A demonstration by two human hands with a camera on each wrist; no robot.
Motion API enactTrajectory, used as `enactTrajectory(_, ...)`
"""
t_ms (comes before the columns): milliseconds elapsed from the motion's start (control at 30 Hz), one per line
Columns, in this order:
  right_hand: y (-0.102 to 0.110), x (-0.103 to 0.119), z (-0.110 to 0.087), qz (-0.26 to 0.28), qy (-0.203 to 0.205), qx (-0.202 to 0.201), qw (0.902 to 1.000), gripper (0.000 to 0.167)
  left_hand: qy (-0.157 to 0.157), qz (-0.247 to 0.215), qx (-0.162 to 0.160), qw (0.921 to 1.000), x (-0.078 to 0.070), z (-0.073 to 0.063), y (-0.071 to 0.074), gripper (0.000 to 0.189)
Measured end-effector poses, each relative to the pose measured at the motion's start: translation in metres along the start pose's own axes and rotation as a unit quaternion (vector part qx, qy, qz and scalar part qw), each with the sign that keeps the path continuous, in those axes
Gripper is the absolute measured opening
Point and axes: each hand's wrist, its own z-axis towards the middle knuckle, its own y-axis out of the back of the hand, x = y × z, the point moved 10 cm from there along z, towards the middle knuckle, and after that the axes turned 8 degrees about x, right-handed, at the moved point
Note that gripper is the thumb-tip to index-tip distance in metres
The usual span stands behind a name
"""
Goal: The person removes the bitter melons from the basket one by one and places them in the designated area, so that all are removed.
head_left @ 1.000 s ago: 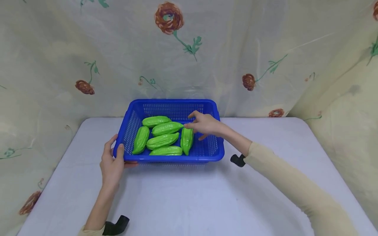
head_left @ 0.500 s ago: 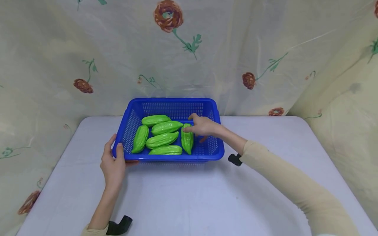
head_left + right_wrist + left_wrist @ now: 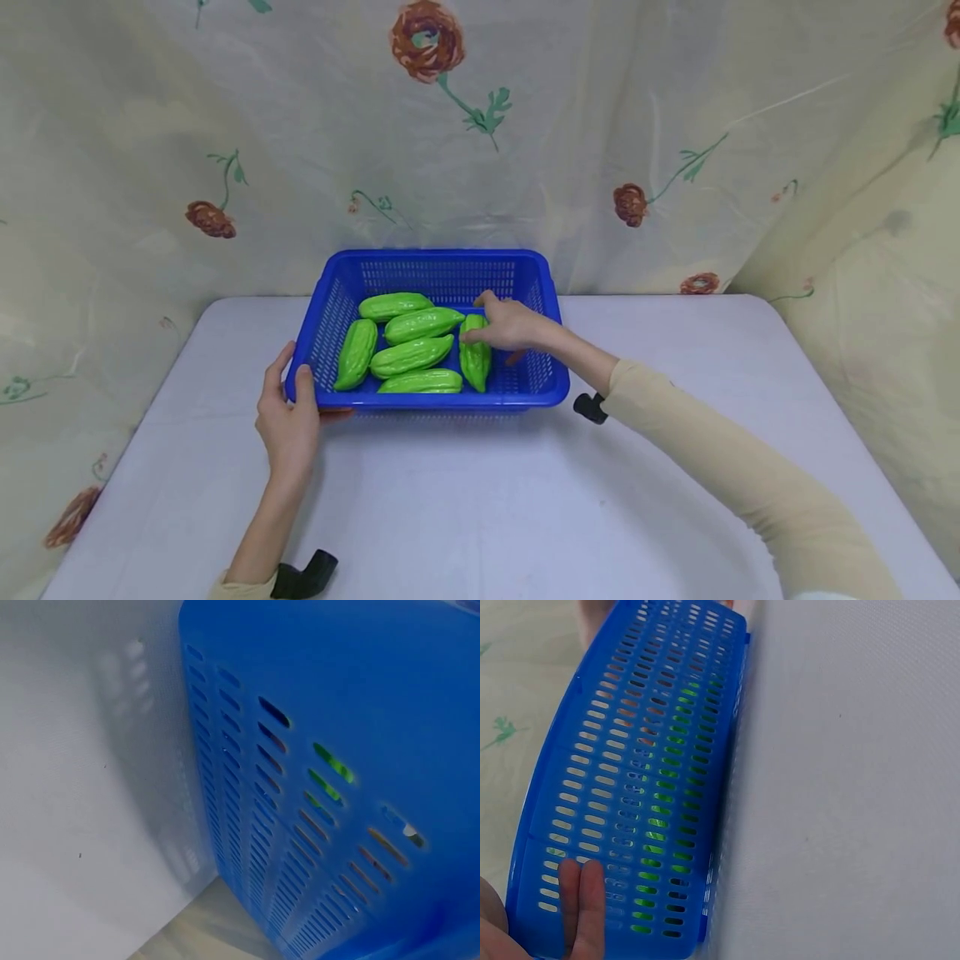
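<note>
In the head view a blue perforated basket (image 3: 450, 400) holds several glossy, ridged green bitter gourds (image 3: 412, 357), probably plastic. At the basket's near left corner, my left hand (image 3: 288, 425) grips the rim, thumb on top; two of its fingers (image 3: 591, 907) lie along the slotted outer wall in the left wrist view. My right hand (image 3: 513, 323) reaches inside over the rightmost bitter gourd (image 3: 476, 367), its fingers spread and extended across the upper part of it. Whether they press on it is unclear. The basket wall mostly hides that hand in the right wrist view.
Under the basket is a table with a white cloth (image 3: 465, 500). A flowered curtain (image 3: 555, 150) hangs behind it and at the sides. Each sleeve cuff has a black wrist-camera mount (image 3: 306, 575) on it.
My right hand has come slightly lower and nearer, onto the upper part of the rightmost bitter gourd. My left hand keeps its grip on the basket, and the gourds stay in place.
</note>
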Motion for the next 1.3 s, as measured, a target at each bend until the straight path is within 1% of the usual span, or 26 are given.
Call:
enactTrajectory(133,-0.003,-0.002,0.001,-0.001,-0.001,-0.002,1.0000,0.078,0.000,0.000,-0.002,1.0000,0.000,0.000,0.000,0.051)
enactTrajectory(367,-0.009,-0.006,0.002,0.007,-0.001,0.013,0.9999,0.080,0.004,-0.005,0.002,1.0000,0.001,0.000,-0.001,0.051)
enactTrajectory(633,-0.007,-0.004,-0.001,0.027,0.018,0.017,0.9993,0.075,0.006,-0.009,-0.001,0.9999,0.001,0.000,0.000,0.052)
enactTrajectory(800,-0.003,-0.005,-0.008,0.048,0.028,0.020,0.9983,0.075,0.009,-0.010,0.001,0.9999,0.003,0.000,0.000,0.052)
enactTrajectory(900,0.006,-0.003,-0.015,0.069,0.042,0.013,0.9966,0.074,0.009,-0.007,0.003,0.9999,0.003,0.000,-0.001,0.052)
enactTrajectory(1033,0.018,0.006,-0.028,0.109,0.064,0.009,0.9919,0.075,0.005,-0.004,0.005,1.0000,0.002,-0.001,-0.002,0.051)
enactTrajectory(1100,0.026,0.007,-0.035,0.128,0.071,0.006,0.9892,0.075,0.001,-0.010,0.007,0.9999,0.001,-0.001,-0.002,0.051)
enactTrajectory(1200,0.039,0.003,-0.044,0.162,0.080,0.003,0.9835,0.076,-0.001,-0.021,0.007,0.9998,0.001,-0.002,-0.003,0.051)
enactTrajectory(1300,0.053,-0.007,-0.051,0.197,0.085,-0.002,0.9767,0.078,-0.003,-0.030,0.006,0.9995,0.000,-0.002,-0.002,0.051)
